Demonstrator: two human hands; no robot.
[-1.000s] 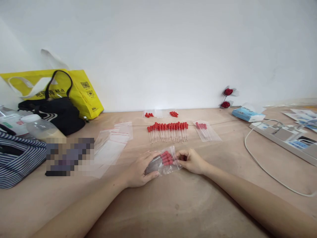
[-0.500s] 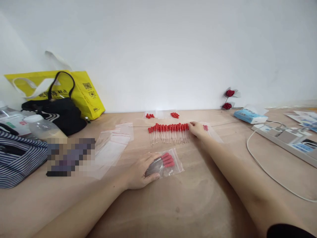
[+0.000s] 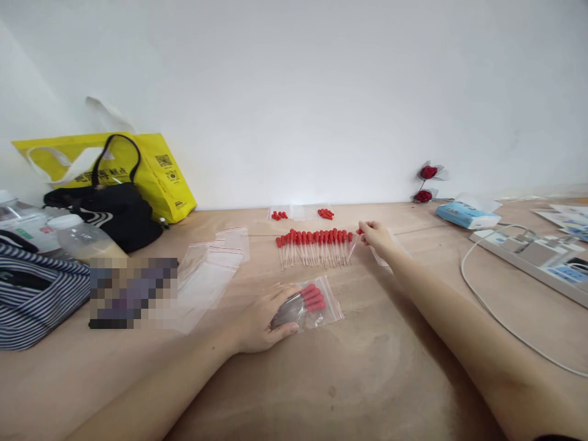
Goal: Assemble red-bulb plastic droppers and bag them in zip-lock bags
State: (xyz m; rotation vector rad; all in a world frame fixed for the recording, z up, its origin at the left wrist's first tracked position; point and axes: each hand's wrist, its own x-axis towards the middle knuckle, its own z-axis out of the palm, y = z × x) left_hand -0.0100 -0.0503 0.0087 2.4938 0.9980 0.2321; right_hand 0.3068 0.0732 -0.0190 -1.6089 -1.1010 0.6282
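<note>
My left hand (image 3: pixel 264 318) is closed round the near end of a clear zip bag (image 3: pixel 333 303), thumb in front and fingers behind. Several droppers with red bulbs (image 3: pixel 313 297) lie inside that bag, their bulbs pointing right. Beyond it, a row of droppers (image 3: pixel 316 245) lies side by side, red bulbs to the back and clear tubes toward me. At the row's right end my right hand (image 3: pixel 374 237) pinches one dropper (image 3: pixel 359 232) by its red bulb, the tube slanting down to the left. Another clear bag (image 3: pixel 399 239) lies partly hidden behind my right hand and wrist.
Flat zip bags (image 3: pixel 214 269) overlap left of centre. Small red bulbs (image 3: pixel 326 214) lie on bags by the wall. At left are a yellow bag (image 3: pixel 169 184), a bottle (image 3: pixel 87 239) and a striped bag (image 3: pixel 41 294); at right, a tissue pack (image 3: pixel 466 214) and a power strip (image 3: pixel 528 257).
My right hand has shifted slightly right, drawing a dropper away from the end of the row. My left hand stays on the bag; the view has shifted slightly.
</note>
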